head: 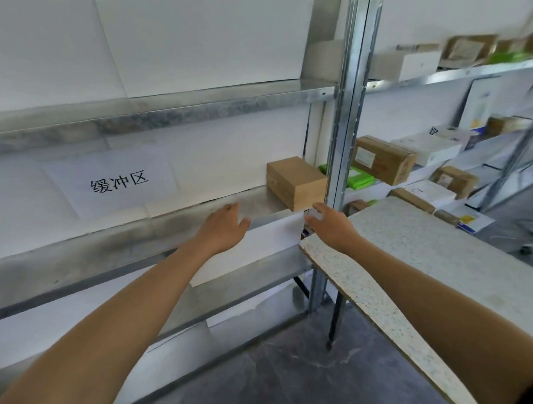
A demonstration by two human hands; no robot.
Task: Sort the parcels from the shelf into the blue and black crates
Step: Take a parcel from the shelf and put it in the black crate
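**Hands.** The left hand (226,224) lies flat, fingers straight, against the left end of the white parcel (260,244). The right hand (331,226) curls its blurred fingers round the right end. The hands are thus set apart, with the parcel clamped between them. The parcel sits at the front lip of the shelf (109,237) and seems to overhang it. The crates are not in view.

**Risks, as judged.** The flat left palm holds by pressure alone, so the smooth face could slip and that end could drop. The right end lies close to the steel upright (343,138) and to the corner of the tabletop (442,256). Either could catch the parcel or the knuckles on withdrawal. The cardboard box (294,182) just behind could be nudged.

**Materials.**
- **White parcel:** long, flat, sharp-edged, matt white card.
- **Cardboard box:** brown, rectangular, plain.
- **Shelf and upright:** dull, mottled galvanised metal.
- **Tabletop:** pale speckled board.
- **Paper sign** (116,183): a white sheet with black characters, on the back panel.
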